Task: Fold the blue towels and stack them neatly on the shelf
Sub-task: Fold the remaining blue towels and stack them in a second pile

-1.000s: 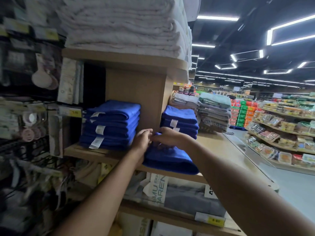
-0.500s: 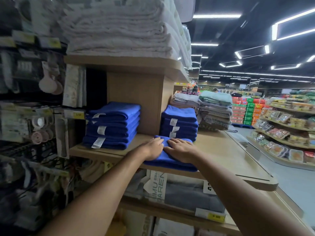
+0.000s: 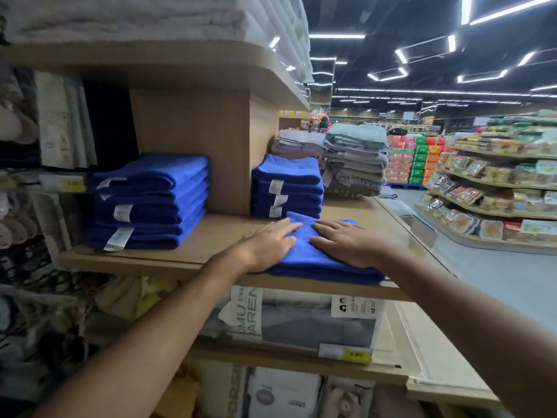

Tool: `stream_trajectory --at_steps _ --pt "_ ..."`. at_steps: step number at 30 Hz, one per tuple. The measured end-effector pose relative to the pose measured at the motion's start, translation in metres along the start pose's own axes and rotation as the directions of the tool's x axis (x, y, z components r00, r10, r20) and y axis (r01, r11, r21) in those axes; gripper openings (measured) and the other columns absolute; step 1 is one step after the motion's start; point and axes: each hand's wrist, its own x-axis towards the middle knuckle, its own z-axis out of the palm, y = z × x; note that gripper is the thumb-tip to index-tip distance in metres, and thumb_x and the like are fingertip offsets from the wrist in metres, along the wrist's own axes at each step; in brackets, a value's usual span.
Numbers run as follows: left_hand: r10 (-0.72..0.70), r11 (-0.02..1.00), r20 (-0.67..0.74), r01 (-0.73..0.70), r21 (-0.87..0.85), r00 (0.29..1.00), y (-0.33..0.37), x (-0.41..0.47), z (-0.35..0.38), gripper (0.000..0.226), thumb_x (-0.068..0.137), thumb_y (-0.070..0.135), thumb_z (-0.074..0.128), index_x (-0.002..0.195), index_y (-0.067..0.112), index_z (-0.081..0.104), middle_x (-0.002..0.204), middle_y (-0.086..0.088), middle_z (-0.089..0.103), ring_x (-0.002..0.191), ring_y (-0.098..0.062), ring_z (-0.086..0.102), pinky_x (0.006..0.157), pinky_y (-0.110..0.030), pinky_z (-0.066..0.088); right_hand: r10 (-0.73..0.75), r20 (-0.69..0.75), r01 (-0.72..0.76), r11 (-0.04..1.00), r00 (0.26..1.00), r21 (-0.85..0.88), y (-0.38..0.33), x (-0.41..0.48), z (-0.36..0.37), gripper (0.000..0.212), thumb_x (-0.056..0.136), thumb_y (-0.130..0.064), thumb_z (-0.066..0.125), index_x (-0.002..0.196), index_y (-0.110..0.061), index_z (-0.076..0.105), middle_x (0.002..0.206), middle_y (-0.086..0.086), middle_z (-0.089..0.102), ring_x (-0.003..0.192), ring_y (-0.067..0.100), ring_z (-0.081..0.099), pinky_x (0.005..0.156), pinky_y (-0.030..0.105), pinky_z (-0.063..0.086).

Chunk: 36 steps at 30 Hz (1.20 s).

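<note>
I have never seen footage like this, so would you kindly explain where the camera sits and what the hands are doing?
There is no machine here. A person wears one camera on the head, looking forward and down, so both bare arms reach in from the bottom of the picture. The place is a shop aisle. The left hand and right hand lie flat, fingers straight, on a folded blue towel at the front edge of a wooden shelf. Nothing is gripped; the hands only press on it. Just behind it stands the right stack of blue towels, and the left stack sits on the other side of a wooden divider. White towels lie on the board above, and grey towels sit further along.
</note>
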Motion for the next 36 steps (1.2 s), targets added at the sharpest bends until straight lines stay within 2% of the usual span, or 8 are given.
stream_trajectory --at_steps 3,9,15,23,28,32,34,36 --pt "-0.062 0.973 0.058 0.048 0.226 0.996 -0.005 0.005 0.012 0.065 0.090 0.060 0.013 0.155 0.051 0.010 0.167 0.020 0.002 0.154 -0.007 -0.001 0.123 -0.055 -0.002 0.034 0.045 -0.033 0.999 0.998 -0.016 0.047 -0.008 -0.003 0.063 0.105 -0.057 0.025 0.160 -0.027 0.024 0.169 -0.008 0.019 0.155 0.015 0.015 0.124 0.034 0.010" --pt "-0.104 0.903 0.120 0.044 0.427 0.987 -0.011 0.004 0.021 0.074 0.083 0.068 -0.003 0.154 0.048 -0.001 0.165 0.023 -0.006 0.154 -0.007 -0.007 0.122 -0.057 -0.004 0.039 0.073 -0.039 0.999 0.997 -0.009 0.073 -0.017 0.001 0.069 0.101 -0.065 0.017 0.161 -0.030 0.017 0.170 -0.012 0.009 0.155 0.007 0.006 0.125 0.033 0.004" --pt "-0.182 0.895 0.137 0.106 0.434 0.974 0.004 -0.002 0.014 0.062 0.096 0.062 0.008 0.156 0.048 -0.001 0.165 0.022 -0.011 0.153 -0.005 -0.011 0.123 -0.054 -0.006 0.017 0.000 -0.017 0.998 1.000 0.067 0.068 -0.025 0.003 0.072 0.101 -0.065 0.021 0.161 -0.026 0.022 0.170 -0.007 0.015 0.156 0.012 0.006 0.127 0.039 0.003" --pt "-0.572 0.777 0.070 0.512 0.366 0.817 0.089 -0.001 0.038 0.061 0.105 0.051 0.008 0.161 0.029 0.004 0.168 0.011 -0.010 0.155 -0.016 -0.011 0.123 -0.052 -0.007 -0.111 0.109 0.096 0.986 0.988 0.134 0.078 -0.061 -0.018 0.080 0.095 -0.069 0.012 0.161 -0.026 0.025 0.169 -0.004 0.019 0.157 0.016 0.009 0.127 0.041 0.003" --pt "-0.638 0.752 0.080 0.598 0.276 0.766 0.095 0.008 0.024 0.053 0.106 0.048 0.007 0.158 0.041 0.010 0.168 0.017 -0.005 0.154 -0.008 -0.009 0.124 -0.047 -0.007 -0.109 -0.009 0.108 0.959 0.994 0.262 0.080 -0.059 -0.028 0.066 0.098 -0.054 0.032 0.155 -0.021 0.038 0.166 -0.001 0.029 0.155 0.018 0.018 0.127 0.038 0.007" --pt "-0.631 0.751 0.085 0.579 0.319 0.771 0.091 0.007 0.028 0.070 0.095 0.072 0.008 0.158 0.043 0.008 0.167 0.018 -0.009 0.154 -0.010 -0.013 0.122 -0.049 -0.010 0.239 -0.055 -0.163 0.794 0.969 0.586 0.085 -0.060 -0.036 0.068 0.093 -0.026 0.057 0.153 -0.002 0.036 0.160 0.016 0.035 0.149 0.031 0.031 0.124 0.040 0.022" --pt "-0.612 0.751 0.061 0.556 0.355 0.788 0.089 0.006 0.033 0.085 0.084 0.084 0.004 0.159 0.042 0.003 0.166 0.018 -0.012 0.153 -0.010 -0.016 0.121 -0.049 -0.011 0.416 0.125 -0.371 0.587 0.901 0.720 0.095 -0.056 -0.038 0.066 0.089 -0.023 0.063 0.145 0.002 0.038 0.148 0.021 0.045 0.137 0.037 0.043 0.114 0.042 0.035" --pt "-0.595 0.757 0.045 0.542 0.365 0.802 0.084 0.004 0.037 0.092 0.079 0.087 0.000 0.159 0.042 0.002 0.166 0.018 -0.014 0.152 -0.009 -0.018 0.121 -0.049 -0.012 0.465 0.320 -0.527 0.434 0.826 0.730 0.106 -0.048 -0.044 0.049 0.085 -0.026 0.066 0.122 0.000 0.048 0.120 0.017 0.059 0.111 0.036 0.059 0.087 0.039 0.047"
